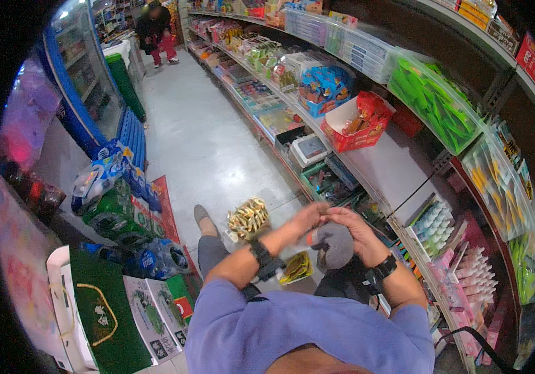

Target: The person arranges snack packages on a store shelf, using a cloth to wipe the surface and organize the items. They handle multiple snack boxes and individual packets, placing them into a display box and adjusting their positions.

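My left hand and my right hand meet at the fingertips in front of me, above the lower shelf's edge. The left one is blurred, and whatever may be pinched between the fingers is too small to make out. Just below them is a rounded grey fabric item with an orange patch, close against my right palm; whether I grip it is unclear. On the floor between my feet stands a box of small gold-and-white packets. Nearer to me is an open box with yellow packets.
Shelving along the right carries a red carton, a blue carton and a clear bin of green packets. Wrapped bottle packs and a green gift bag line the left. A person is farther down the aisle.
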Demonstrator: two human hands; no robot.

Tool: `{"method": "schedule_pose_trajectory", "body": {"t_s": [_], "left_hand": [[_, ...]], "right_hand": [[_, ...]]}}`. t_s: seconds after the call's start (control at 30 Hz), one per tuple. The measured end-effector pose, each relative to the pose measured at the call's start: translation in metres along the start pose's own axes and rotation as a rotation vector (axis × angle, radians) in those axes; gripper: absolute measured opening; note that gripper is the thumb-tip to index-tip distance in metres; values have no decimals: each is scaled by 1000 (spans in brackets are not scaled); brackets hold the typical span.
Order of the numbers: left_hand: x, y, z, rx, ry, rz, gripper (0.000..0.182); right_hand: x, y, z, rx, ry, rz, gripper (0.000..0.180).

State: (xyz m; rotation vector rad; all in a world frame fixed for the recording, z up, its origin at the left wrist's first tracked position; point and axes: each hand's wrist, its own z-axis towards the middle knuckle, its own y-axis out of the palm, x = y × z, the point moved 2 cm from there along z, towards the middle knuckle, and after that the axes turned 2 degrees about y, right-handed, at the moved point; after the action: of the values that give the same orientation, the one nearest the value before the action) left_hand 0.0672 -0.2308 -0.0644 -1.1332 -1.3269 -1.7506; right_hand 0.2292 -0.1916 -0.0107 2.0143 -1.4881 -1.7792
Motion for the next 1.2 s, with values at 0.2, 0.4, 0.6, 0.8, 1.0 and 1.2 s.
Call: {"method": "schedule_pose_trajectory", "body": {"t_s": [0.2,0.4,0.6,0.8,1.0,1.2], "left_hand": [[-3,51,-86,147,-40,59,69],[8,33,-113,47,-162,404,59],[-2,14,-142,213,-171,278,48],[-10,35,-121,207,-133,214,40],[-14,72,-105,58,-54,137,35],[-6,84,-86,-43,-142,335,23]], "right_hand": [[46,28,-11,120,-145,-515,28],[44,-14,-108,277,-334,-647,36],[53,-102,-313,943,-425,-225,30],[44,-132,-441,1216,-828,25,27],[-5,-146,-472,1664,-805,-329,32],[-33,-183,-495,1581,-355,-536,22]]}}
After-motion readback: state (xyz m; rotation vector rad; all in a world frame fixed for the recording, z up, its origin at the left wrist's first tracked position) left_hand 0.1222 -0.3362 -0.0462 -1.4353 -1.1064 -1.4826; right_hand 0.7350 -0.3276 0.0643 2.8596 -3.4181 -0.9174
